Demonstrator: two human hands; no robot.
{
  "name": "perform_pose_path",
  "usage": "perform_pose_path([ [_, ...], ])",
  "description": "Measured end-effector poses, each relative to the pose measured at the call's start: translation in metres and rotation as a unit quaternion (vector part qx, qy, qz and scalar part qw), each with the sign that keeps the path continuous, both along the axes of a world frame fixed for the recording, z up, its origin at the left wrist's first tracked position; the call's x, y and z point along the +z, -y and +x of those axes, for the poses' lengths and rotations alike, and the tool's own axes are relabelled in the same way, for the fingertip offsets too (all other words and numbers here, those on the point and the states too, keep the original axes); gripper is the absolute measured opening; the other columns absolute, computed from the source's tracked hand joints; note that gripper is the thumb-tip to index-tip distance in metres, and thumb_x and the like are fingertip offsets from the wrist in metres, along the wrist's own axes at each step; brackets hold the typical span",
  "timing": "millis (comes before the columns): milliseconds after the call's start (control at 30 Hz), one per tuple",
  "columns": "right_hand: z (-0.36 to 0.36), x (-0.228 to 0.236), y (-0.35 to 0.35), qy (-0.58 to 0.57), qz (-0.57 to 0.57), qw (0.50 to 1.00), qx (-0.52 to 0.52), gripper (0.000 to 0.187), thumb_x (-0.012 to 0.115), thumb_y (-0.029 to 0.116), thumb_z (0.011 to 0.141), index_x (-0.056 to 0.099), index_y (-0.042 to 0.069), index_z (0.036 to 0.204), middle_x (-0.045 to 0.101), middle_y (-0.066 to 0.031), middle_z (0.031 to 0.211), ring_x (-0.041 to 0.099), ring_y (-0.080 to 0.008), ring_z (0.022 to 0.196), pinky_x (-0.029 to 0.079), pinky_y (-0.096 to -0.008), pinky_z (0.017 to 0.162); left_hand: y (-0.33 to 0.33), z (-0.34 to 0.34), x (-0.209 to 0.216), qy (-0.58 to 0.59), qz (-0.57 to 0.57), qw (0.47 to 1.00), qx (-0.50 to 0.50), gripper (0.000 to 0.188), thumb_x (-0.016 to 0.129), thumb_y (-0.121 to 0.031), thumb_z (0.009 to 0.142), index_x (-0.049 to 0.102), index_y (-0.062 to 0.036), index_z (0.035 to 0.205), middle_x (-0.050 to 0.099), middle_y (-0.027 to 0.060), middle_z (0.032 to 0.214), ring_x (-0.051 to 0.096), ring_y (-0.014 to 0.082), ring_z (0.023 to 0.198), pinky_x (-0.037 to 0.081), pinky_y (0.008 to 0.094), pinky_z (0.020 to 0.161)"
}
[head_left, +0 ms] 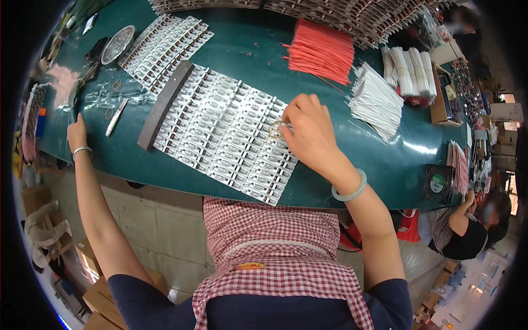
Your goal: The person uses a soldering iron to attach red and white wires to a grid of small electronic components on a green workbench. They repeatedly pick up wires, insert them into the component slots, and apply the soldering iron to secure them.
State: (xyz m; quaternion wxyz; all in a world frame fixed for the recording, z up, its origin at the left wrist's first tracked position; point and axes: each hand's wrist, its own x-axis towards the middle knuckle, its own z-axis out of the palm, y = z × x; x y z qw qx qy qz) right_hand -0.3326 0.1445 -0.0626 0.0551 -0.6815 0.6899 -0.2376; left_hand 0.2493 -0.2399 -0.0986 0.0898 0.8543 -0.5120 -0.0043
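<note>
My right hand (311, 132) is closed, thumb and fingers pinched on thin tan rubber bands (274, 130). It hovers over or rests at the right side of a panel of white-grey pieces (228, 129) in repeated rows; contact is unclear. A dark, slightly curved bar (165, 105) lies along the panel's left edge. At the table's left side my left hand (77, 135) is closed around the lower end of something dark and thin, too small to make out. Between the hands lie a white-handled cutter (116, 117) and a loose rubber band (116, 84).
A second panel (168, 47) and a round clear dish (117, 45) lie at the far left. Red sticks (320, 52), white sticks (377, 103) and upright white bundles (408, 71) are at the far right. Stacked strips (352, 16) line the back. Another person (467, 228) sits at right.
</note>
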Motion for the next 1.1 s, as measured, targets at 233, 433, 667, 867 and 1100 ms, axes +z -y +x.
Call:
perform_pose_path([
  [233,0.000,-0.003,0.001,-0.049,0.021,0.998,-0.029,0.012,0.080,0.003,0.079,0.070,0.004,0.086,0.061,-0.0064,0.100,0.059,-0.0291,0.101,0.045,-0.0425,0.084,0.018,0.014,-0.007,-0.015,-0.025,0.999,-0.025,0.067,0.068,-0.052,0.091,0.074,0.0082,0.120,0.071,0.0309,0.129,0.066,0.0472,0.125,0.050,0.0506,0.107],
  [433,0.002,-0.025,0.002,-0.009,-0.066,0.997,-0.028,0.004,0.069,-0.001,0.079,0.067,0.002,0.079,0.060,-0.0112,0.099,0.059,-0.0324,0.098,0.047,-0.0467,0.078,-0.019,-0.020,0.004,-0.091,-0.059,0.994,0.022,0.048,0.063,-0.032,0.085,0.077,0.0103,0.103,0.077,0.0286,0.106,0.076,0.0415,0.103,0.057,0.0499,0.091],
  [667,-0.001,-0.016,0.011,-0.027,-0.034,0.999,-0.024,0.010,0.070,-0.005,0.077,0.061,-0.001,0.080,0.059,-0.0130,0.096,0.059,-0.0344,0.093,0.050,-0.0458,0.077,-0.028,-0.042,0.012,-0.137,-0.223,0.954,0.144,0.050,0.059,-0.029,0.090,0.070,0.0074,0.123,0.070,0.0338,0.127,0.068,0.0504,0.120,0.052,0.0530,0.106],
  [867,-0.018,0.057,-0.040,0.345,0.066,0.936,-0.006,0.013,0.071,-0.006,0.081,0.060,0.000,0.083,0.063,-0.0079,0.093,0.063,-0.0208,0.085,0.052,-0.0304,0.080,-0.022,-0.015,0.008,0.019,-0.217,0.973,0.076,0.048,0.058,-0.034,0.098,0.063,-0.0019,0.134,0.067,0.0232,0.136,0.061,0.0427,0.128,0.046,0.0528,0.112],
  [1100,-0.076,0.090,-0.201,0.334,0.409,0.848,0.051,0.005,0.072,0.005,0.086,0.074,0.004,0.091,0.074,-0.0101,0.093,0.072,-0.0239,0.072,0.058,-0.0336,0.069,0.042,-0.018,0.003,0.006,-0.027,0.997,-0.078,0.056,0.063,-0.044,0.093,0.074,0.0069,0.115,0.070,0.0335,0.124,0.066,0.0518,0.121,0.052,0.0562,0.102],
])
